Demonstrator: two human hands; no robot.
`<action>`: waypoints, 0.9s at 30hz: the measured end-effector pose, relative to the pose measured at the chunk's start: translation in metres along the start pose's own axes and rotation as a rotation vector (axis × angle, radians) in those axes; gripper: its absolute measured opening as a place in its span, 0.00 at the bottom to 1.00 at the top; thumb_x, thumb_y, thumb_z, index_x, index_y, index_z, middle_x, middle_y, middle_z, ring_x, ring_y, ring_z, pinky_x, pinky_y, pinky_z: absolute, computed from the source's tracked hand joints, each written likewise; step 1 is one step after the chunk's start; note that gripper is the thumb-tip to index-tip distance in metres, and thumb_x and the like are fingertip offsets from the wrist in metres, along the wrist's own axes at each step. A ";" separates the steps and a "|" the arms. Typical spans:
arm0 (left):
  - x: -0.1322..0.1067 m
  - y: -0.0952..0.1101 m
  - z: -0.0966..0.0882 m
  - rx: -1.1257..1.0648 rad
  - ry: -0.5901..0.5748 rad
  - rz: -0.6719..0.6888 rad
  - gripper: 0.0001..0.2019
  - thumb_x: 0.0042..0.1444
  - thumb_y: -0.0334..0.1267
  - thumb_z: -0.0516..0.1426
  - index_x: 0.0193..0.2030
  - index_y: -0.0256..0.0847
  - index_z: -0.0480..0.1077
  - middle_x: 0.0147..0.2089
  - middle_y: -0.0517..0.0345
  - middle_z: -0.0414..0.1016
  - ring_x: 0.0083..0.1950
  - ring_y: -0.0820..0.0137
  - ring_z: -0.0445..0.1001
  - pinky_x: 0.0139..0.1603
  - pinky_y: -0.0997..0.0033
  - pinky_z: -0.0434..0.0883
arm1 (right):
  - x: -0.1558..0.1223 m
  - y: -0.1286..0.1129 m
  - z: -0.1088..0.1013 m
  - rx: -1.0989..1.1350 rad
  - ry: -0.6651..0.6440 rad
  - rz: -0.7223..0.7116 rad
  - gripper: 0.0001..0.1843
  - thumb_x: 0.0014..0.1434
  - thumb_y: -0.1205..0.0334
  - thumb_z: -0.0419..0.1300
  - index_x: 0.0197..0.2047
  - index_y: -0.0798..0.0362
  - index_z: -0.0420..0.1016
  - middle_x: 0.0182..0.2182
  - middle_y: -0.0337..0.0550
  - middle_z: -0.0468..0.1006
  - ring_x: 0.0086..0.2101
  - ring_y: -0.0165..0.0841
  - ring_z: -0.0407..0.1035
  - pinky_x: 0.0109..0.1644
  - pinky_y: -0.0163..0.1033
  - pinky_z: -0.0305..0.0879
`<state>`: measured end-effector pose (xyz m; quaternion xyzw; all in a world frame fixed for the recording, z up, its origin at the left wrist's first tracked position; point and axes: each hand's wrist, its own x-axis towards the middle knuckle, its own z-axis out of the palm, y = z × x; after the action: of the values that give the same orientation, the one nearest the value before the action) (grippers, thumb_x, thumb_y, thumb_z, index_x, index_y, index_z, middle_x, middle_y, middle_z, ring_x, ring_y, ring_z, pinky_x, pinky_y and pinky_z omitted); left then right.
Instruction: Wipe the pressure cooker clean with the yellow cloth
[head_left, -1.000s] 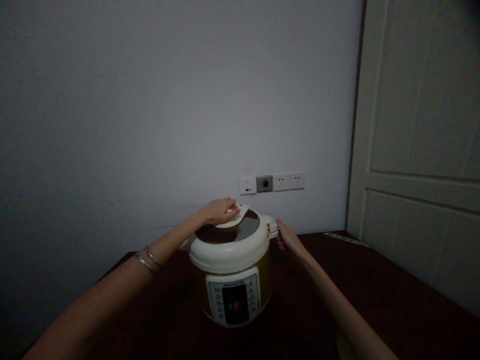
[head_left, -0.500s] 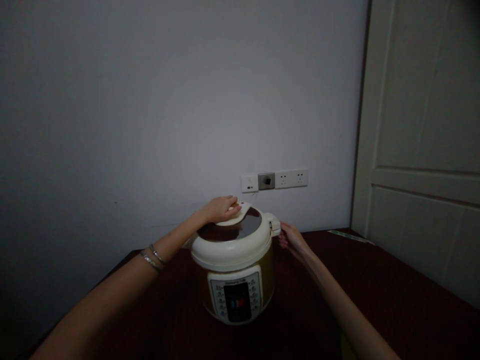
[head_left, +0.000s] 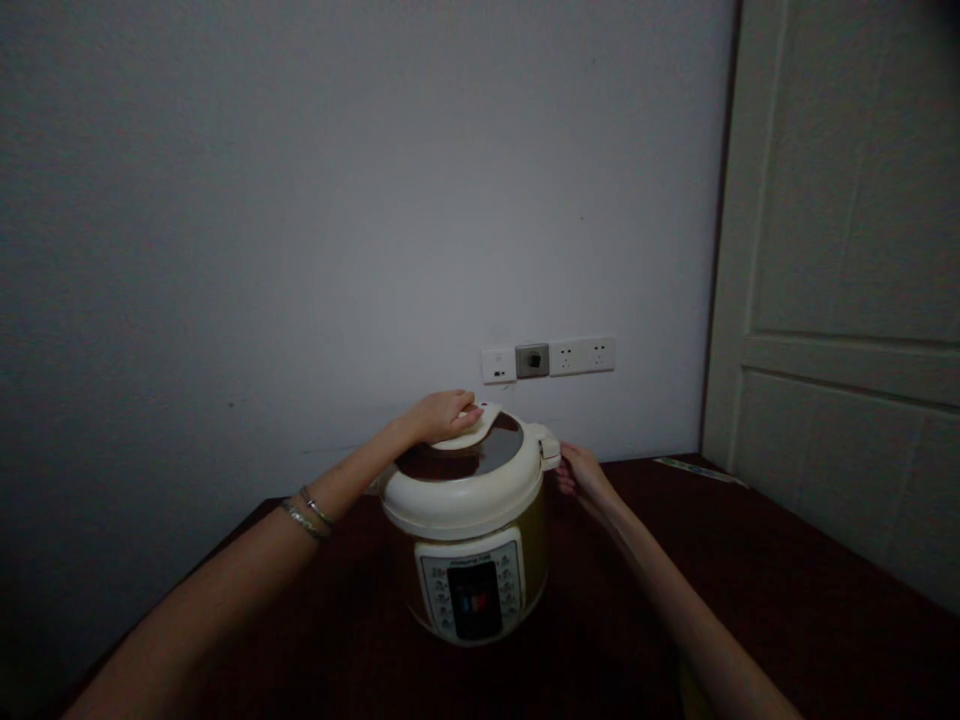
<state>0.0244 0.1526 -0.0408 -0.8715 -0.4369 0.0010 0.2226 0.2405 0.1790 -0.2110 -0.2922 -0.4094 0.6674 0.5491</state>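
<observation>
An electric pressure cooker with a cream rim and gold-brown body stands upright on a dark red tabletop. Its control panel faces me. On top, my left hand is wrapped over the handle of the cooker's lid, which sits down on the body. At the right side, my right hand has its fingers curled under and around the cooker's side handle. The far side of both handles is hidden.
Behind the cooker, a pale wall carries a row of sockets and a switch. A thin patterned strip lies at the back right of the table. A panelled door stands along the right.
</observation>
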 end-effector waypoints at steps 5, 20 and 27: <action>0.000 0.002 -0.002 0.004 -0.011 -0.013 0.21 0.64 0.49 0.38 0.38 0.39 0.66 0.37 0.49 0.73 0.35 0.66 0.70 0.36 0.67 0.62 | 0.001 0.001 0.000 0.010 -0.002 -0.003 0.08 0.47 0.58 0.56 0.27 0.52 0.61 0.10 0.25 0.55 0.10 0.18 0.43 0.14 0.26 0.37; 0.000 0.004 -0.001 0.009 0.000 -0.049 0.23 0.64 0.51 0.38 0.39 0.39 0.68 0.37 0.47 0.74 0.36 0.64 0.71 0.35 0.66 0.63 | 0.001 0.001 -0.003 -0.015 -0.021 -0.022 0.10 0.48 0.56 0.57 0.26 0.52 0.60 0.10 0.25 0.56 0.10 0.18 0.44 0.14 0.26 0.38; 0.002 0.006 -0.001 0.009 0.000 -0.074 0.23 0.64 0.51 0.38 0.39 0.38 0.68 0.38 0.46 0.75 0.36 0.63 0.72 0.35 0.65 0.63 | 0.000 0.001 -0.002 -0.010 -0.020 -0.027 0.11 0.47 0.56 0.57 0.24 0.51 0.59 0.10 0.26 0.55 0.10 0.18 0.43 0.14 0.26 0.37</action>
<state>0.0305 0.1503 -0.0424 -0.8538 -0.4687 -0.0052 0.2265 0.2416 0.1798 -0.2128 -0.2827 -0.4222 0.6608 0.5525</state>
